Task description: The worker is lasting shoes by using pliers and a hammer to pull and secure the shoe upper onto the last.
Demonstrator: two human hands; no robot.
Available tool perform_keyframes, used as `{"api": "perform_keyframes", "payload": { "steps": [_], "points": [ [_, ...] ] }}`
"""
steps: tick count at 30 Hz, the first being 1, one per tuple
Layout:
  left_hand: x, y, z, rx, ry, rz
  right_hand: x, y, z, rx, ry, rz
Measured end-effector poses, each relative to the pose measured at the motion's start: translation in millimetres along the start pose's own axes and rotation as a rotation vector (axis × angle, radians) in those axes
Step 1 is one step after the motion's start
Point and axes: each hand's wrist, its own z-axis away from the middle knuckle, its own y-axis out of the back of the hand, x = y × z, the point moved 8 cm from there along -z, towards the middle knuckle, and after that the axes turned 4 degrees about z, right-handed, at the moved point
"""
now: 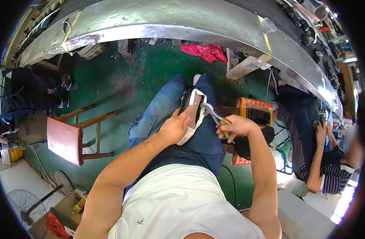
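A shoe upper (185, 138) with white edges and black sides lies across my thighs, with its brown sole board (196, 104) facing up. My left hand (175, 128) is closed on the near left side of it, the thumb reaching over the sole board. My right hand (237, 127) grips the handles of metal pincers (215, 114). The curved head of the pincers meets the right edge of the shoe near its far end. Whether the jaws pinch the edge is too small to tell.
A long metal-edged bench (158, 34) crosses ahead of me, with pink cloth (205, 51) beneath. To the left stand a wooden stool (65, 140) and a fan (26, 211). A framed box (256, 111) is at my right, beyond it a seated person (329, 171). Another person's legs (35, 93) show left.
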Motion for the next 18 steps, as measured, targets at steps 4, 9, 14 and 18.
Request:
{"api": "perform_keyframes", "payload": {
  "steps": [4,9,14,18],
  "points": [
    [11.1,7.8,1.8,-0.05,0.053,0.004,-66.3,-7.3,1.7,0.518,0.416,0.328],
    [9.3,-0.5,4.0,-0.083,0.014,0.019,-56.0,-16.4,-33.2,0.584,0.317,0.782],
    [12.6,-0.3,18.5,-0.128,0.003,0.015,-44.0,-24.8,-25.2,0.446,0.187,0.48],
    [-21.4,-2.3,41.3,0.086,0.197,0.355,-53.5,-46.9,-1.2,0.452,0.372,0.366]
  ]
}}
